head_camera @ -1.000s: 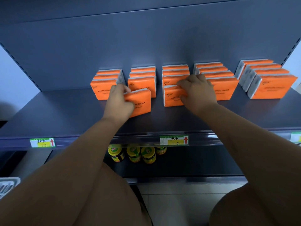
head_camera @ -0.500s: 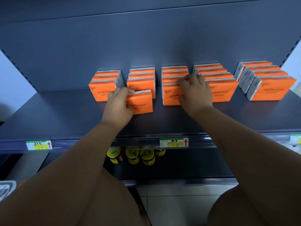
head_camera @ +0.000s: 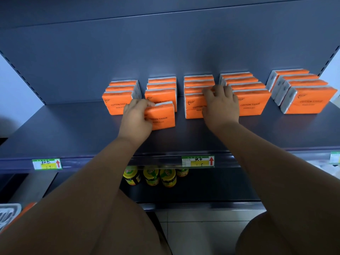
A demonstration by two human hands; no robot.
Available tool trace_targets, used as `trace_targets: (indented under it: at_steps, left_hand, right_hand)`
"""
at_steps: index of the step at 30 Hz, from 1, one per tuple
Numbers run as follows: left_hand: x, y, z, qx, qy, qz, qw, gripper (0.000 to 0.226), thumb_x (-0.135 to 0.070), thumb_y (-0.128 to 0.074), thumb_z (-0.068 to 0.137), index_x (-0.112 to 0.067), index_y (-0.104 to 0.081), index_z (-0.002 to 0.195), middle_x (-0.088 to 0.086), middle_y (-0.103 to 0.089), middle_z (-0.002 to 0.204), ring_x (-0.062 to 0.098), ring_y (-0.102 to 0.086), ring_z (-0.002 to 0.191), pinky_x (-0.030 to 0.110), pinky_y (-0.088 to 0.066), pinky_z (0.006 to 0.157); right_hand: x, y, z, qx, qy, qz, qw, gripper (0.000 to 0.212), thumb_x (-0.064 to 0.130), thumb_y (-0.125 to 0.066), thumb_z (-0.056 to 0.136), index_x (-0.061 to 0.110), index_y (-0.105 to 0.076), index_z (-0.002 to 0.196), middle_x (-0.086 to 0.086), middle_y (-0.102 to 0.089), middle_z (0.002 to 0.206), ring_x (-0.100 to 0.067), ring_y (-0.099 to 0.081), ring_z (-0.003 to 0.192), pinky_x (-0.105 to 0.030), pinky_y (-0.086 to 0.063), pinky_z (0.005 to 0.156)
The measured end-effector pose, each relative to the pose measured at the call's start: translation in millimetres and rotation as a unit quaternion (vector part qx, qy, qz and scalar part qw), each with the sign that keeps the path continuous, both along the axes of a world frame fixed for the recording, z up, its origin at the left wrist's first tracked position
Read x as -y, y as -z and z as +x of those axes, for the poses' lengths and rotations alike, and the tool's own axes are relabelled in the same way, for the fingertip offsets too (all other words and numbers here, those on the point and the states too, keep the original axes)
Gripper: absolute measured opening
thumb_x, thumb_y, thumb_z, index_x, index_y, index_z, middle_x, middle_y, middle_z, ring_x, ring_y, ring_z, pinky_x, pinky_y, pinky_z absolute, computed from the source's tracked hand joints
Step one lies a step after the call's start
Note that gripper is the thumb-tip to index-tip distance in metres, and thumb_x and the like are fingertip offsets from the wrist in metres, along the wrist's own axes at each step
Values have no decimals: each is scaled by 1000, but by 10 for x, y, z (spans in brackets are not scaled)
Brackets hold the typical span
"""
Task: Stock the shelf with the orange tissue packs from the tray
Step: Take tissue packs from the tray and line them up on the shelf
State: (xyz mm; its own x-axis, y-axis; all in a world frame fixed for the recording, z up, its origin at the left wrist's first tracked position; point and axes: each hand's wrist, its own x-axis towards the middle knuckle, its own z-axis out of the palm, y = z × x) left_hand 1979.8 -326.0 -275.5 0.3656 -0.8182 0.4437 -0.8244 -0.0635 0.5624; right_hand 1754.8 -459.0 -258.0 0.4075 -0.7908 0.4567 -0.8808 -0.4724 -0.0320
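Head view, lower left corner: the white tray (head_camera: 8,212) shows only a slatted corner. An orange edge (head_camera: 25,208) beside it is probably a remaining pack, but the count left cannot be told. Higher in the frame, jars (head_camera: 150,176) stand on the lower level, beneath a price label (head_camera: 197,161) clipped to the front lip of the shelf (head_camera: 73,137).

At mid-frame, the left hand (head_camera: 137,117) grips the held pack (head_camera: 161,116). Its fingers curl over the top edge and the palm covers the left end. This pack stands on edge, slightly askew, just in front of the second row (head_camera: 161,92) and not yet flush with it. The grip from above likely keeps the soft pack upright while it is slid back.

The right hand (head_camera: 220,105) lies on the front pack (head_camera: 193,107) of the third row. Its fingers bend over the top edge and reach onto the packs behind, and the thumb rests on the orange face. This hold appears to square the pack against its row.

Further back, five rows run toward the back panel (head_camera: 165,43), with narrow gaps between them. Every pack stands with its printed face forward, presumably so that the label reads from the aisle. The first row (head_camera: 117,103) at left holds three packs, so more stock is probably needed there.
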Motion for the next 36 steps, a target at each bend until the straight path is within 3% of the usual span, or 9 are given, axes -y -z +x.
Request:
trace_targets:
  at_steps: [3, 6, 9, 12, 16, 19, 26, 32, 36]
  left_hand:
    - [-24, -19, 9, -12, 7, -10, 1000, 60, 13, -58, 78, -20, -68, 127, -5, -53, 127, 28, -51, 125, 44, -46, 108]
    - [-37, -51, -8, -26, -21, -17, 999, 66, 13, -54, 80, -19, -61, 138, 1, -51, 138, 23, -57, 111, 33, -50, 96]
    - [-27, -57, -9, -42, -47, -20, 998, 57, 10, -54, 85, -17, -61, 135, 1, -51, 138, 21, -59, 108, 36, -53, 96]
    - [-18, -49, 0, -54, -61, -22, 996, 46, 8, -55, 87, -15, -65, 125, -2, -54, 125, 19, -59, 105, 40, -55, 95]
    - [3, -91, -32, -157, -116, -30, 980, 32, -2, -58, 93, -20, -57, 120, -10, -61, 95, 20, -64, 92, 34, -55, 75]
    - [22, -100, 18, -213, -165, -16, 963, 16, -10, -65, 93, -11, -65, 109, -4, -67, 96, 19, -64, 92, 21, -45, 65]
    - [26, -76, 30, -303, -140, -7, 943, 12, -14, -67, 95, -10, -68, 106, -1, -69, 93, 14, -66, 86, 27, -50, 72]
    - [40, -107, -37, -301, -100, 0, 948, 16, -8, -61, 96, -8, -66, 111, 6, -71, 106, 20, -66, 99, 25, -51, 81]
    - [47, -141, -41, -369, -87, -4, 925, 20, -14, -65, 96, -11, -65, 116, 6, -69, 106, 23, -65, 100, 41, -54, 98]
  right_hand:
    - [-39, -7, 34, 12, -6, 5, 1000, 63, 12, -66, 83, 16, -47, 142, -15, -50, 142, -40, -40, 137, -56, -33, 118]
    - [-115, -35, 68, 2, -36, -27, 999, 73, 8, -67, 77, 16, -45, 146, -15, -50, 144, -41, -40, 136, -55, -31, 115]
    - [-224, -70, 157, 20, -118, -71, 990, 53, 7, -66, 76, 11, -61, 129, -15, -61, 125, -40, -55, 113, -51, -50, 91]
    - [-438, -98, 336, 125, -182, 28, 975, 30, 10, -58, 88, 12, -67, 116, -8, -64, 110, -30, -63, 87, -38, -53, 66]
    - [-633, -74, 551, 206, -156, 160, 953, 35, 17, -57, 92, 16, -64, 126, -4, -65, 109, -25, -64, 93, -40, -57, 73]
    - [-696, -43, 648, 251, -139, 225, 931, 30, 22, -57, 89, 17, -60, 119, -1, -66, 96, -23, -64, 84, -42, -58, 70]
    - [-742, -17, 759, 348, -108, 319, 875, 26, 29, -51, 76, 17, -57, 99, -3, -64, 91, -23, -64, 76, -36, -49, 58]
    - [-795, -34, 763, 424, -110, 376, 816, 35, 26, -57, 77, 26, -58, 111, -1, -66, 97, -19, -65, 81, -28, -42, 60]
    - [-824, -52, 789, 461, -113, 404, 782, 33, 20, -63, 82, 29, -57, 113, 1, -67, 95, -15, -65, 75, -28, -44, 58]
